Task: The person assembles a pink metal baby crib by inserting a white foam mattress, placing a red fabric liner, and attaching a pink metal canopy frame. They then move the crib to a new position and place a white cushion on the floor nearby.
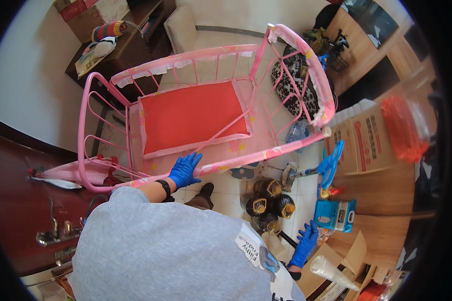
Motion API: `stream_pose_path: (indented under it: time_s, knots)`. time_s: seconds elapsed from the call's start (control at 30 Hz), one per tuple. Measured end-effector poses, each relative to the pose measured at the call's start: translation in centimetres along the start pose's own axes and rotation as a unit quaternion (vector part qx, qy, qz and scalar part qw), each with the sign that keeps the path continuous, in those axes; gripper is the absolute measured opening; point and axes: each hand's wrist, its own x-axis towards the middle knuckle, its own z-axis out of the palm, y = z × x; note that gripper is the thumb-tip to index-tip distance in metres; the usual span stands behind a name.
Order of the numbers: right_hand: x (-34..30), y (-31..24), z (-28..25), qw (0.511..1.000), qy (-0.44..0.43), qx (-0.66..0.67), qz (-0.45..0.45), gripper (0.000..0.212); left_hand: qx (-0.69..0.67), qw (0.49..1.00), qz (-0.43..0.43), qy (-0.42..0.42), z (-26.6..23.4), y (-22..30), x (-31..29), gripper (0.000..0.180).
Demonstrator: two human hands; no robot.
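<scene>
The blue-gloved left hand [184, 170] lies across the padded near rail [246, 159] of a pink metal-framed crib [82, 133], its fingers loosely spread rather than wrapped tight, while the blue-gloved right hand [305, 245] reaches out at the lower right with fingers extended and parted, gripping nothing visible. Near that hand are a blue pouch [329, 215], a cardboard carton [355, 248] and several dark jugs [285, 206]. The crib stands ahead of the person, a red rectangular mat [191, 120] on its base.
</scene>
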Motion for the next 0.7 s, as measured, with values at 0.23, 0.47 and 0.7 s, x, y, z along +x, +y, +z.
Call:
stream_pose_path:
  time_s: [0.23, 0.47, 0.7]
  knots:
    - [7.5, -5.2, 9.8, 0.992, -0.113, 0.033, -0.046, 0.034, -0.071, 0.954, -0.102, -0.271, -1.1, -3.8, -0.3, 0.054]
    - [19.1, -11.6, 12.9, 0.970, -0.087, -0.002, -0.228, 0.041, -0.132, 0.946, -0.151, -0.256, -0.4, -3.8, -0.5, 0.039]
    - [31.9, -20.4, 14.6, 0.924, -0.012, -0.154, -0.349, 0.058, -0.123, 0.950, -0.184, -0.219, 0.5, -3.8, -1.6, 0.034]
